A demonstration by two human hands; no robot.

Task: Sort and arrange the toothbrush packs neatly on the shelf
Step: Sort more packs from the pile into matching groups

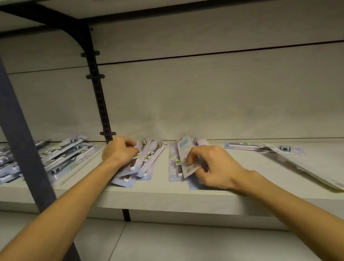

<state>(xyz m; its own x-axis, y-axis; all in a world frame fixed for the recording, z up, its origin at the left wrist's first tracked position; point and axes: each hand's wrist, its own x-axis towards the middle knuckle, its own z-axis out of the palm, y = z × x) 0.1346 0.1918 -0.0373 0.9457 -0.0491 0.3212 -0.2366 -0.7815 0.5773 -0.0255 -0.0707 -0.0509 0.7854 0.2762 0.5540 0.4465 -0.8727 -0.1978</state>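
My left hand (119, 151) grips fanned packs (142, 163) left of the face-down pack (187, 161) my right hand (212, 166) pinches; tugging risks scattering both piles.

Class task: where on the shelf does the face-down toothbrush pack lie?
In the head view, the face-down pack lies at the shelf's right end, angled over its front edge, right of the right hand.

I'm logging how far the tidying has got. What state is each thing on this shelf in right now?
Left hand: grips the fanned packs.
Fanned packs: overlapping, askew.
Right hand: pinches a back-up pack.
Back-up pack: tilted, barcode showing.
Far-left pile: loosely stacked, uneven.
Right-side packs: flat, one overhanging the shelf edge.
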